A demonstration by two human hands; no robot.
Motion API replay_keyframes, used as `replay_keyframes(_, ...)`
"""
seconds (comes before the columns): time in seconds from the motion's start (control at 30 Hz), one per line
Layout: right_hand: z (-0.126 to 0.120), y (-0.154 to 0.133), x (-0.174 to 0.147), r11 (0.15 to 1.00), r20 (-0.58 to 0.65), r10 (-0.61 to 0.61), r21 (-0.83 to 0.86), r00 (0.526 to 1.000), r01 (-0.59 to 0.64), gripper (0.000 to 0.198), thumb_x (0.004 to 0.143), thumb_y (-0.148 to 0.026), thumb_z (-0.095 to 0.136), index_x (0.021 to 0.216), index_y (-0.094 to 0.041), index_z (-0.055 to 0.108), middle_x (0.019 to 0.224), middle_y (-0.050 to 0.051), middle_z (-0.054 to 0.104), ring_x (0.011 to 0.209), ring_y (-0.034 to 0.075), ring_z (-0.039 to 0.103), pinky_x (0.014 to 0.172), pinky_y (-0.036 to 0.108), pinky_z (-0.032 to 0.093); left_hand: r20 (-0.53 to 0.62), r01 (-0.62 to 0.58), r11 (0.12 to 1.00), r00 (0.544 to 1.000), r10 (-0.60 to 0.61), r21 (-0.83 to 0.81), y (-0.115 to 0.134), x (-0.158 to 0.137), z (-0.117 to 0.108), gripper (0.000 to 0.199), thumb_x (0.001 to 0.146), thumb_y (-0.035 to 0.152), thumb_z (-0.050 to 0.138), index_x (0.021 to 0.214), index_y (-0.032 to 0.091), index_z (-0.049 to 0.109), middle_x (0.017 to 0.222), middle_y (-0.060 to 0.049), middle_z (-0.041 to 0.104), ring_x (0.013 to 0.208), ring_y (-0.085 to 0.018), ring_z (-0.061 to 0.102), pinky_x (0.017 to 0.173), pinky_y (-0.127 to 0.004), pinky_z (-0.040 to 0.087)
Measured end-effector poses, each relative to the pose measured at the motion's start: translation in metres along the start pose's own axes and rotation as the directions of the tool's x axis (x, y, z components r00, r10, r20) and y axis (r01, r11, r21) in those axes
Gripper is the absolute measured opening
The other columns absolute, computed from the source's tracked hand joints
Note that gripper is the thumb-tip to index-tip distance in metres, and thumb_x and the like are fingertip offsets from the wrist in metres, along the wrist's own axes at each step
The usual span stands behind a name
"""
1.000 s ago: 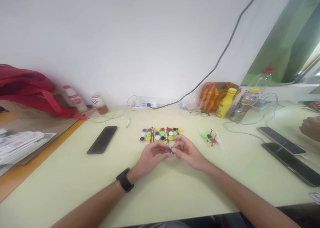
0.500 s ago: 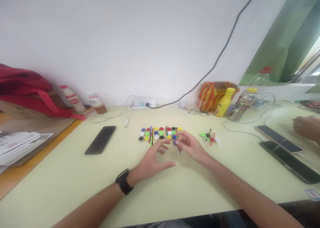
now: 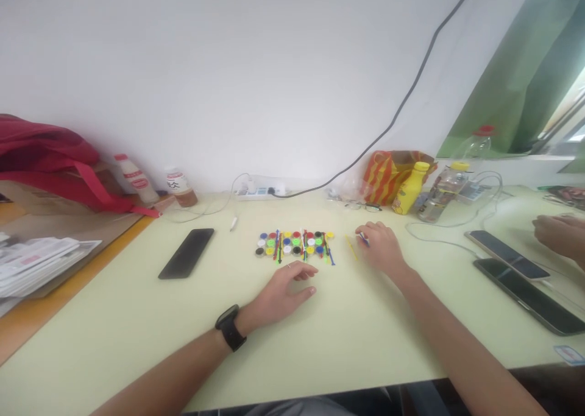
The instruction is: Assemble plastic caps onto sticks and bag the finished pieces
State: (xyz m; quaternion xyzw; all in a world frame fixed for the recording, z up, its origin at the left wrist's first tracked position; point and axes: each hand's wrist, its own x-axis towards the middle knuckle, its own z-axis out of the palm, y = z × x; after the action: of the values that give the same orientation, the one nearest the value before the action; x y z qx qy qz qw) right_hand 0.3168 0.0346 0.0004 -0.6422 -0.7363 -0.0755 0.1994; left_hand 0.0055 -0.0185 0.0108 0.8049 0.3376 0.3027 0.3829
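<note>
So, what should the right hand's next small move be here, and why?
Probably to set the small blue piece down beside the yellow stick. The right hand appears to have that piece at its fingertips, low over the table, with the stick lying just left of it. The left hand seems to hold nothing, so it likely needn't take part.

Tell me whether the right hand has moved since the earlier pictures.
Yes: against the power strip, the right hand has moved rightward and forward.
</note>
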Motion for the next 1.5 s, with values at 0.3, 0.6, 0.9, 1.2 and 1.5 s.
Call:
replay_keyframes(0.3,0.005,-0.005,-0.002,0.985,0.117,-0.152,0.098,0.981,0.141,0.017,0.093,-0.016,0.052,0.087,-0.022,0.067,0.089,0.007,0.070,0.092,0.025,0.056,0.075,0.036,0.034,-0.001,-0.012,1.000,1.000,0.012,-0.018,-0.002,0.000,0.000,0.021,0.093,0.030,0.067,0.113,0.024,0.069,0.117,-0.007,0.070,0.107,-0.022,0.066,0.099,-0.038,0.054)
replay_keyframes(0.6,0.002,-0.009,-0.002,0.978,0.065,-0.170,0.133,0.983,0.161,0.016,0.096,-0.018,0.046,0.087,-0.022,0.058,0.096,0.008,0.067,0.094,0.025,0.056,0.078,0.037,0.036,0.006,-0.003,1.000,1.000,0.003,-0.025,-0.003,-0.001,0.001,0.016,0.093,0.033,0.066,0.103,0.023,0.072,0.109,-0.007,0.073,0.100,-0.022,0.068,0.093,-0.036,0.056)
replay_keyframes(0.9,-0.007,-0.017,-0.005,0.936,0.062,-0.071,0.349,0.996,0.045,0.018,0.101,-0.028,0.034,0.097,-0.023,0.050,0.086,0.004,0.063,0.075,0.021,0.056,0.070,0.034,0.042,0.003,-0.010,0.999,1.000,0.010,0.033,0.000,0.000,0.000,0.013,0.093,0.033,0.066,0.097,0.023,0.074,0.100,-0.006,0.074,0.095,-0.022,0.068,0.088,-0.034,0.055)
replay_keyframes(1.2,0.009,-0.022,-0.004,0.885,0.020,-0.060,0.464,0.998,0.044,0.024,0.100,-0.023,0.036,0.113,-0.023,0.057,0.111,0.009,0.066,0.096,0.023,0.063,0.086,0.037,0.048,0.005,-0.019,0.999,1.000,0.019,0.032,-0.001,0.000,0.000,0.012,0.092,0.032,0.067,0.094,0.024,0.074,0.098,-0.005,0.074,0.095,-0.022,0.067,0.087,-0.034,0.054)
replay_keyframes(1.5,0.011,-0.023,-0.002,0.898,0.049,-0.142,0.427,0.989,0.108,0.025,0.101,-0.020,0.034,0.106,-0.021,0.059,0.105,0.009,0.065,0.092,0.024,0.063,0.087,0.039,0.047,0.038,0.019,0.999,0.999,-0.020,0.039,0.002,-0.001,-0.001,0.012,0.094,0.031,0.064,0.096,0.024,0.074,0.100,-0.005,0.073,0.097,-0.021,0.067,0.090,-0.033,0.054)
